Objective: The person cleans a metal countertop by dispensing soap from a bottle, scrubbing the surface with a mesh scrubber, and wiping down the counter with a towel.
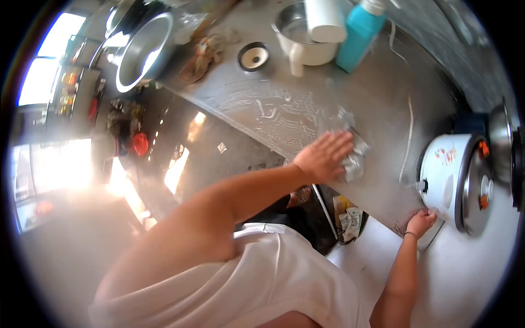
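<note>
My left hand (326, 157) lies flat, fingers stretched out, over a crumpled piece of clear plastic (354, 165) on the grey countertop (377, 136). Wet, whitish streaks cover the counter beyond it. My right hand (421, 223) is closed at the counter's near edge, just beside a white rice cooker (444, 169) with a flower print and a metal lid. What its curled fingers hold, if anything, is hidden. A dark band circles the right wrist.
At the counter's far side stand a teal bottle (361, 35), a white cylinder (326, 23) in a light saucepan (306, 53), a black-rimmed round piece (254, 57), a rumpled cloth (201, 59) and a metal basin (123, 68). A pale cord (407, 139) crosses the counter.
</note>
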### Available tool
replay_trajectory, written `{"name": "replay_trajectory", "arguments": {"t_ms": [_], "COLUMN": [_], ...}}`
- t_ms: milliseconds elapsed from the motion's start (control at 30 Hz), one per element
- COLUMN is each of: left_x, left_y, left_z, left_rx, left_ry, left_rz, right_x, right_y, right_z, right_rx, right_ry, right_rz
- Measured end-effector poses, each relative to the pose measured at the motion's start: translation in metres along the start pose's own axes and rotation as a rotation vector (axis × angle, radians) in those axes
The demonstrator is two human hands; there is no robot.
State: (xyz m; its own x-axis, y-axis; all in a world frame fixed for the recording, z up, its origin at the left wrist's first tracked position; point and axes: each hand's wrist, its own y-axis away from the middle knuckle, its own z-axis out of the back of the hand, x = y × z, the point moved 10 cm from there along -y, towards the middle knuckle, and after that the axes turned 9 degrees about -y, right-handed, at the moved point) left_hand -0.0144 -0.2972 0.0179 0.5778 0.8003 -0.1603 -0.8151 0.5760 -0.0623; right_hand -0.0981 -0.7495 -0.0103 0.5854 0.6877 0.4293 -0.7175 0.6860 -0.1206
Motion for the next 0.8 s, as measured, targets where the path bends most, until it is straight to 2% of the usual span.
{"name": "replay_trajectory", "arguments": {"t_ms": [67,167,200,233,300,367,433,500,567,600,667,733,800], "left_x": [0.079,0.215,0.249,0.262,0.241,0.19,0.176,0.197,0.259,0.288,0.344,0.372,0.386], "left_y": [0.021,0.073,0.097,0.113,0.125,0.125,0.131,0.136,0.143,0.146,0.152,0.143,0.128], "left_z": [0.015,0.043,0.04,0.039,0.036,0.025,0.029,0.035,0.048,0.054,0.052,0.056,0.055], "left_rx": [-0.059,-0.003,-0.044,0.01,-0.012,0.031,-0.002,-0.03,-0.05,-0.056,-0.064,0.033,0.033], "left_ry": [-0.01,-0.12,-0.199,-0.186,-0.245,-0.189,-0.085,-0.115,-0.096,-0.126,-0.211,-0.16,-0.164], "left_rz": [0.217,0.69,0.748,0.793,0.799,0.613,0.573,0.588,0.75,0.79,0.812,0.857,0.833], "right_x": [0.01,0.011,0.015,0.013,0.008,0.014,0.021,0.029,0.033,0.036,0.071,0.123,0.159], "right_y": [0.015,0.014,0.015,0.016,0.016,0.021,0.034,0.046,0.061,0.073,0.114,0.157,0.192], "right_z": [-0.001,-0.006,-0.009,-0.008,-0.007,-0.005,-0.006,-0.005,-0.015,-0.007,0.011,0.024,0.009], "right_rx": [-0.055,-0.097,-0.091,-0.067,-0.04,-0.072,-0.054,-0.041,0.071,0.042,0.007,0.074,0.2], "right_ry": [-0.049,0.004,-0.006,-0.024,-0.037,-0.037,-0.065,-0.094,-0.137,-0.124,-0.14,-0.163,-0.39], "right_rz": [-0.01,0.082,0.09,0.035,-0.007,0.08,0.132,0.193,0.24,0.225,0.257,0.321,0.189]}}
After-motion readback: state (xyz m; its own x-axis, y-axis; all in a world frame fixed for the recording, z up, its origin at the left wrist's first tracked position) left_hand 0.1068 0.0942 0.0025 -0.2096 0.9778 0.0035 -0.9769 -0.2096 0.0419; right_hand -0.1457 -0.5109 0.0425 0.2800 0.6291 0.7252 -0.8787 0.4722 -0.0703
